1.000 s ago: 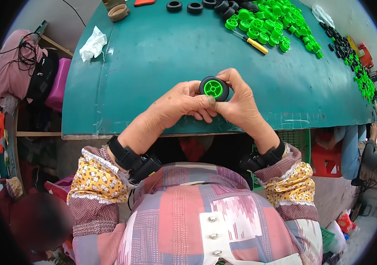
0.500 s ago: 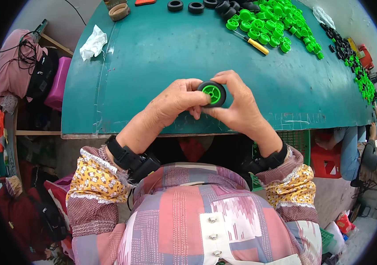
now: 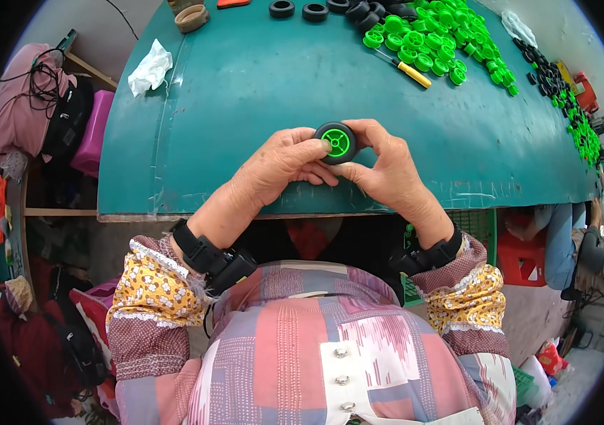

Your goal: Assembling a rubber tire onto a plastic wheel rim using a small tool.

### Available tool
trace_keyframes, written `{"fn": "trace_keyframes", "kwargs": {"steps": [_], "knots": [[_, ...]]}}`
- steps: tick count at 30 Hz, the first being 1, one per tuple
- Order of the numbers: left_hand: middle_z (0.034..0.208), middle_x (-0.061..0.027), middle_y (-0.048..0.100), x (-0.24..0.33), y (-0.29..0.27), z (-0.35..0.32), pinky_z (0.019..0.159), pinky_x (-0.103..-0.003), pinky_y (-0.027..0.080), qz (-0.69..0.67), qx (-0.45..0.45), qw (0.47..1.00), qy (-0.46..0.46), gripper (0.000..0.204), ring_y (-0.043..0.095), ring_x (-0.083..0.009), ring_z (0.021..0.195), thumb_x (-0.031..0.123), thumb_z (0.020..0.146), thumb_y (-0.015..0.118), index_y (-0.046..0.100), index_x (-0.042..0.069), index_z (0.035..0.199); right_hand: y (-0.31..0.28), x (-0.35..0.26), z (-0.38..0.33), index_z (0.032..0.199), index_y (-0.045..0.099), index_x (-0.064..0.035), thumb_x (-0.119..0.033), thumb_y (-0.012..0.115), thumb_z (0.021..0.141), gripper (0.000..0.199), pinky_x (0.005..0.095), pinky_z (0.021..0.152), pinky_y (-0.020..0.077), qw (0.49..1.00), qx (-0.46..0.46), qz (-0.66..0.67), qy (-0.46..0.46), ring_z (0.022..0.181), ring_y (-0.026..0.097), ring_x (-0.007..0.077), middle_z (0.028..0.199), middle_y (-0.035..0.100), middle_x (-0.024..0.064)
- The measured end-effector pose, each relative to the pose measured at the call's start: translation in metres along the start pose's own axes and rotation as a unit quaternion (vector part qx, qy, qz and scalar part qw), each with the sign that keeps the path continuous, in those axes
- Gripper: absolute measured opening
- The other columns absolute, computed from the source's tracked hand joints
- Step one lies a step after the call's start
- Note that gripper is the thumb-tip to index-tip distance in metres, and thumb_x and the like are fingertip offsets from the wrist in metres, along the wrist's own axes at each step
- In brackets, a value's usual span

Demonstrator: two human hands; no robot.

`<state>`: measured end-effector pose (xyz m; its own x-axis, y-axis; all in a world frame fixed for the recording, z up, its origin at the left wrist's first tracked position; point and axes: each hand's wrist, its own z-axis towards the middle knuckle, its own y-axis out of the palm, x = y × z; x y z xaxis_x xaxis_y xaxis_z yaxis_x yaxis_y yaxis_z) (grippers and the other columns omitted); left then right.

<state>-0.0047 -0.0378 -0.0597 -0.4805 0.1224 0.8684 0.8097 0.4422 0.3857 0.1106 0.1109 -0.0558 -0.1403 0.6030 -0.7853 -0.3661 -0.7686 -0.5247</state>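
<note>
A small toy wheel (image 3: 338, 142), a black tire around a bright green spoked hub, is held up between both hands above the near part of the table. My left hand (image 3: 289, 157) grips its left side, the thumb resting on the hub's face and the other fingers curled below. On the opposite side my right hand (image 3: 385, 161) pinches the tire, index finger at the top and thumb at the lower edge. The hub sits inside the tire with its spokes facing up. The wheel's underside is hidden.
Green hubs (image 3: 438, 42) lie heaped at the far right of the green table (image 3: 245, 92). Beside them are black tires (image 3: 315, 12) and a yellow-handled screwdriver (image 3: 413, 74). Crumpled white tissue (image 3: 150, 69) and a round brown container (image 3: 191, 18) lie at left. Another person sits far right.
The wheel has shifted slightly left and turned, so more of its spoked face shows. My left thumb has slid toward the hub's edge, and my right fingers have shifted along the tire.
</note>
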Motion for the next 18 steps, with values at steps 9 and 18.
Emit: {"fn": "trace_keyframes", "kwargs": {"steps": [9, 18], "knots": [[0.083, -0.0056, 0.06, -0.001, -0.006, 0.001, 0.063, -0.021, 0.048, 0.035, -0.021, 0.999, 0.014, 0.031, 0.062, -0.0131, 0.068, 0.026, 0.087, 0.052, 0.054, 0.001, 0.105, 0.013, -0.008, -0.001, 0.103, 0.052, -0.0005, -0.014, 0.076, 0.063, 0.049, 0.0325, 0.063, 0.0495, 0.997, 0.011, -0.02, 0.072, 0.071, 0.063, 0.0257, 0.08, 0.061, 0.0157], [0.082, -0.0039, 0.059, 0.002, 0.0, -0.003, 0.069, -0.023, 0.045, 0.113, -0.048, 0.991, 0.049, 0.037, 0.056, -0.0094, 0.072, 0.03, 0.078, 0.063, 0.058, 0.0, 0.1, 0.001, -0.003, 0.012, 0.116, 0.05, -0.0059, -0.018, 0.079, 0.058, 0.066, 0.0387, 0.087, 0.0425, 0.996, -0.053, -0.035, -0.06, 0.102, 0.05, 0.0325, 0.108, 0.051, 0.0148]]}}
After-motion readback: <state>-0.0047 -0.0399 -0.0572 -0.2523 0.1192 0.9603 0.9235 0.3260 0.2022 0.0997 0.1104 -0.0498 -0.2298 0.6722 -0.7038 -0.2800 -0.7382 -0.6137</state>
